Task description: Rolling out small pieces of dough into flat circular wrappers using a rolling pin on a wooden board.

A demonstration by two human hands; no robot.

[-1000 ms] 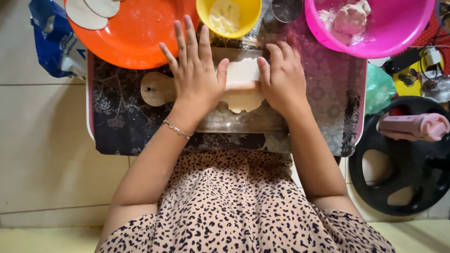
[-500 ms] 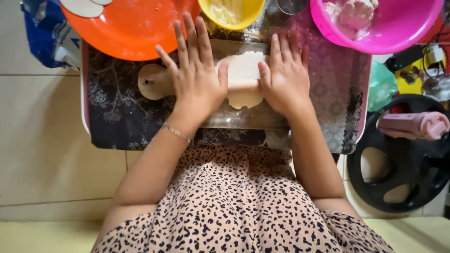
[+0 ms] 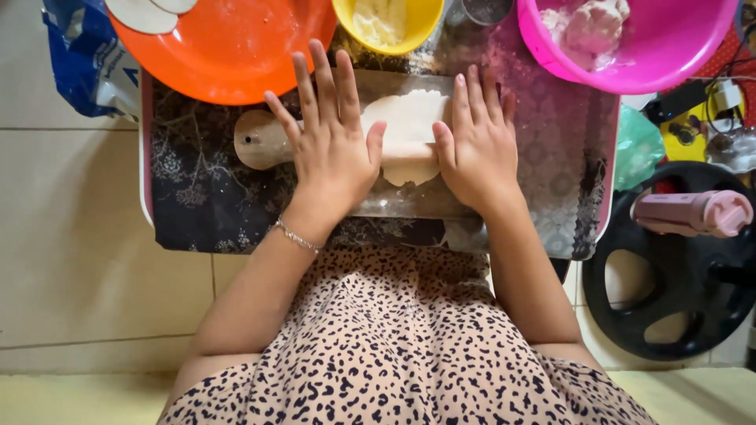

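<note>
My left hand (image 3: pixel 335 142) and my right hand (image 3: pixel 478 140) lie flat, fingers spread, on a wooden rolling pin (image 3: pixel 260 142) whose rounded end sticks out to the left. Between the hands lies a flattened pale dough sheet (image 3: pixel 409 126) on a wooden board (image 3: pixel 417 201). The pin's middle is hidden under my palms and the dough. A thin bracelet circles my left wrist.
A dark patterned tray (image 3: pixel 197 197) holds the board. Behind it stand an orange plate (image 3: pixel 236 39) with rolled dough discs (image 3: pixel 142 12), a yellow bowl (image 3: pixel 386 20) of flour and a pink bowl (image 3: pixel 630 39) with dough. A black round stand (image 3: pixel 669 307) with a pink bottle (image 3: pixel 693 212) sits right.
Both hands have slid away from me across the board with the rolling pin, and the dough sheet now lies further forward and looks a little wider.
</note>
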